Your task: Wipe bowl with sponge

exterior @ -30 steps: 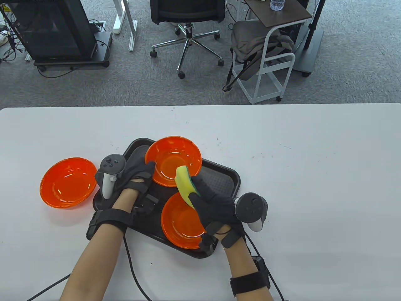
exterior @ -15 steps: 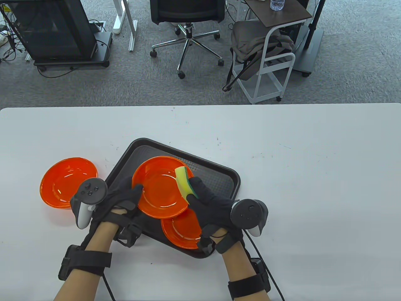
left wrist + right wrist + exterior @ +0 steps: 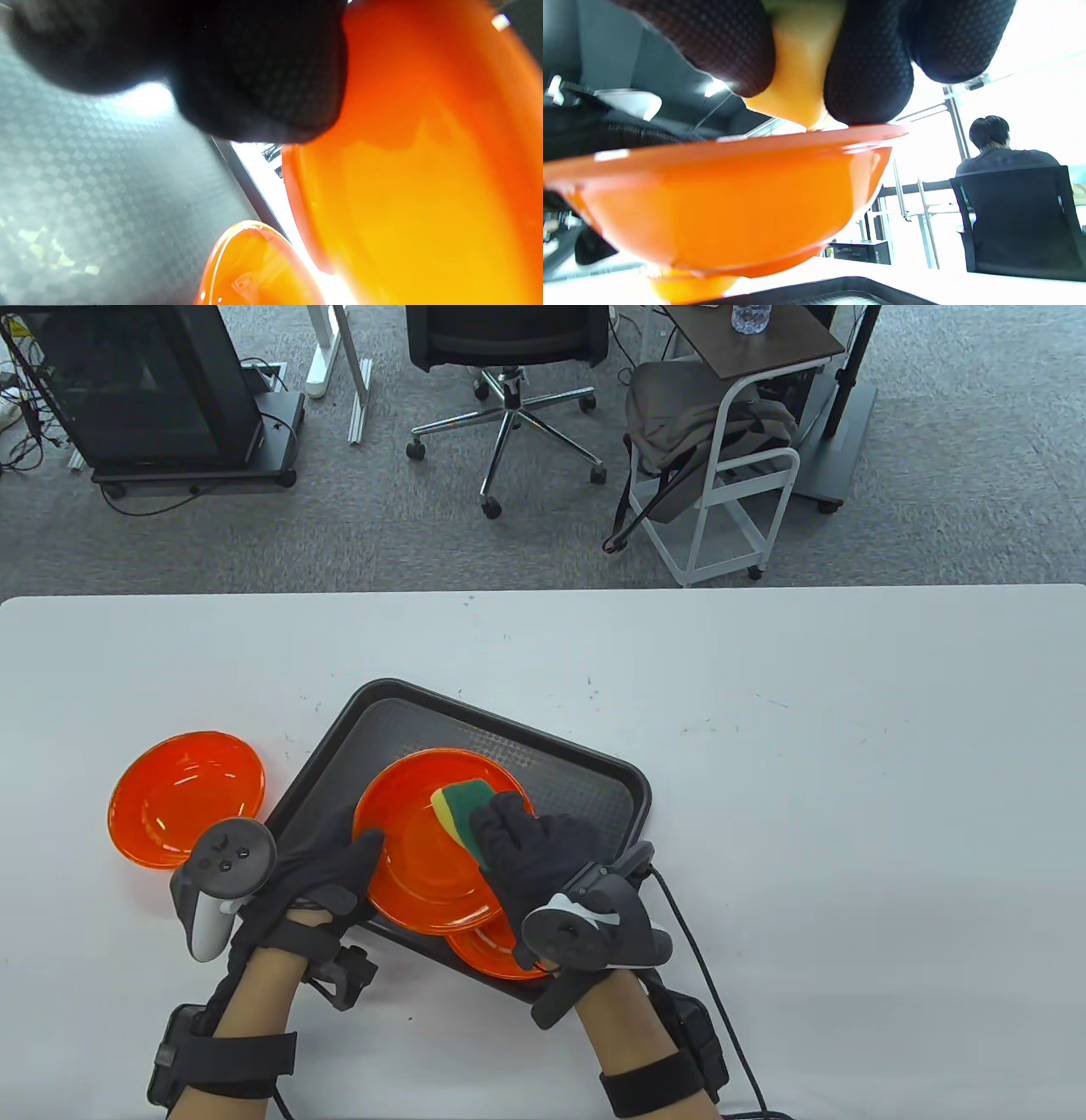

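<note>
Three orange plastic bowls: the left hand (image 3: 318,874) grips the raised bowl's (image 3: 424,857) rim while the right hand (image 3: 534,857) presses a pinched yellow-green sponge (image 3: 458,806) inside.

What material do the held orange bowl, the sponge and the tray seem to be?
Held orange bowl: likely glossy translucent plastic; light glows through its wall in the wrist views. Sponge: soft foam, yellow with a green scouring layer. Tray: dark matte plastic, probably, with a textured checker floor.
</note>
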Tool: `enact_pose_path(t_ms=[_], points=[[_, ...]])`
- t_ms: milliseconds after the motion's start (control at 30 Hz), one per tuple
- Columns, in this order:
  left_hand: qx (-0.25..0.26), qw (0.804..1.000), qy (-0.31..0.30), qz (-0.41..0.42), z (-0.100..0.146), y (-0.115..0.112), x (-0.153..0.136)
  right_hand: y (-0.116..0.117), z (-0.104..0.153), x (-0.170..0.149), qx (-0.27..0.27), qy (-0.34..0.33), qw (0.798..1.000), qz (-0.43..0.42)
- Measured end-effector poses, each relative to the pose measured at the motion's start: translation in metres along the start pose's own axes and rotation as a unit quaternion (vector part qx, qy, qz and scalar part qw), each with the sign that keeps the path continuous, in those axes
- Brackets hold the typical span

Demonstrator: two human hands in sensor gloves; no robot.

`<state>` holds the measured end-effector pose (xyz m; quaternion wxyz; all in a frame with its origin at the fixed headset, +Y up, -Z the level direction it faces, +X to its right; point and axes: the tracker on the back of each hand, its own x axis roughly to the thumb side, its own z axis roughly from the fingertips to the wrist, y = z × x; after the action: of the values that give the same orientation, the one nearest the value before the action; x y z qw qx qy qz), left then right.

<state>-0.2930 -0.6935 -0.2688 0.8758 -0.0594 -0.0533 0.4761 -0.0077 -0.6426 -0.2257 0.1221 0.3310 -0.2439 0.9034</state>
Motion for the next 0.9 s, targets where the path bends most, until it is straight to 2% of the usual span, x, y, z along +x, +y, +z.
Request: enact_pose_path(t_ms=[333,500,733,900], points=[[0.009,1.000,-0.020,-0.006,0.004,0.003,0.007,0.008,-0.008,0.026,0.066,-0.067,0.986,0.141],[0.013,0.999,-0.035,-0.012,0.007,0.003,0.013,0.011,-0.012,0.035,0.094,-0.072,0.975,0.186],[-0.004,0.998,-0.059,-0.034,0.009,-0.006,0.022,0.015,-0.014,0.036,0.102,-0.073,0.977,0.173],[-0.010,0.996,-0.066,-0.054,0.010,-0.014,0.026,0.018,-0.013,0.037,0.100,-0.091,0.984,0.115]])
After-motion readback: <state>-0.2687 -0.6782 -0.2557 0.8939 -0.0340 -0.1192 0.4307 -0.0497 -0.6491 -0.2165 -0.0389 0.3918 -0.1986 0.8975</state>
